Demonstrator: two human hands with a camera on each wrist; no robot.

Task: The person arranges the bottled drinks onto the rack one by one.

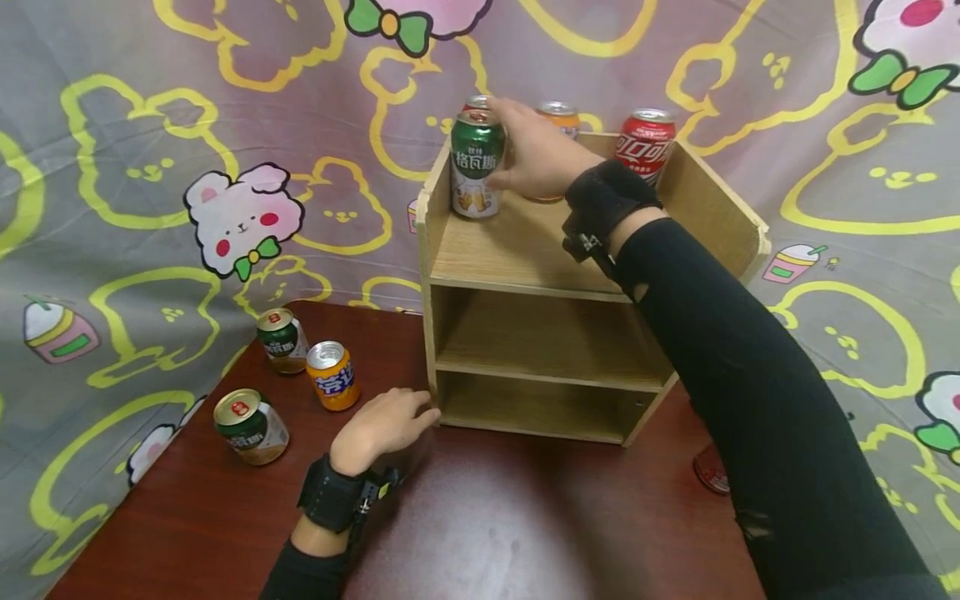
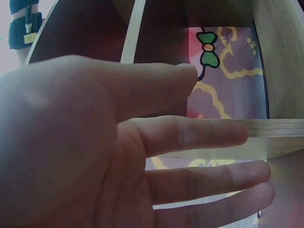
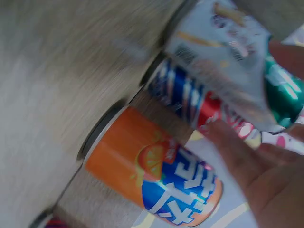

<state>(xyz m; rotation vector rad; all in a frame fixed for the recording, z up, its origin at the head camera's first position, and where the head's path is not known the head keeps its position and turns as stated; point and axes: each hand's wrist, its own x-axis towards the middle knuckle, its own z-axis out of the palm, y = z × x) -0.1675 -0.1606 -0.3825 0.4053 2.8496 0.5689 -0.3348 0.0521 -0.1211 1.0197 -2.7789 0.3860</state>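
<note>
My right hand (image 1: pixel 543 150) holds a green and white drink can (image 1: pixel 471 171) by its upper part, at the left end of the wooden shelf's (image 1: pixel 517 254) top level. In the right wrist view, the thumb and fingers lie on either side of this can. A red and blue can (image 3: pixel 183 95) stands right behind it, partly hidden. Beside that is an orange soda can (image 3: pixel 126 152), mostly covered by my hand in the head view. My left hand (image 1: pixel 386 425) is held with fingers extended near the shelf's lower left corner, holding nothing.
A red cola can (image 1: pixel 647 142) stands at the top level's right. On the table (image 1: pixel 480 533), left of the shelf, are two green cans (image 1: pixel 251 429) and an orange can (image 1: pixel 333 379). Another red can (image 1: pixel 711 468) is partly hidden by my right arm. A patterned curtain hangs behind.
</note>
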